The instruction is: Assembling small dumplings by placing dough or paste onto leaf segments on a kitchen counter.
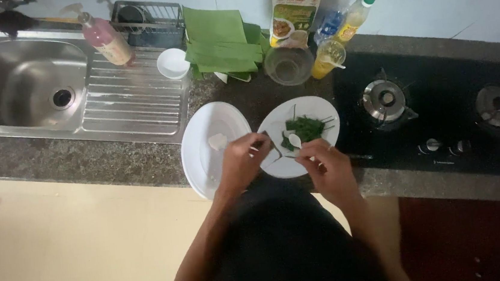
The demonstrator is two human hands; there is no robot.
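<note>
Head view, looking straight down: both hands meet over the near edge of a white plate (319, 109) of green leaf strips (306, 127). The left hand (241, 159) is curled loosely, fingertips pinched on what looks like a thin strip or sliver; the detail is too small to be sure. The right hand (324, 164) is likewise half closed, its fingertips just under a small white spoon-like piece (294, 139) at the plate's rim, and whether it grips it I cannot tell. To the left of the left hand lies a second, larger white plate (202, 144) bearing a small pale lump (217, 141).

The strips look light, limp and easily torn, best pinched near one end; the plates are likely stiff, smooth and breakable.

Beyond the hands, on the dark speckled stone tabletop (113, 164), stand a stack of folded green leaves (217, 41), a clear glass bowl (288, 65), a small white bowl (172, 63), a food packet (292, 13) and bottles. Far left is a steel sink (22, 82) with drainboard; right of the right hand, a black gas hob (440, 106). The room is dim, with a pale yellow floor (79, 252).
</note>
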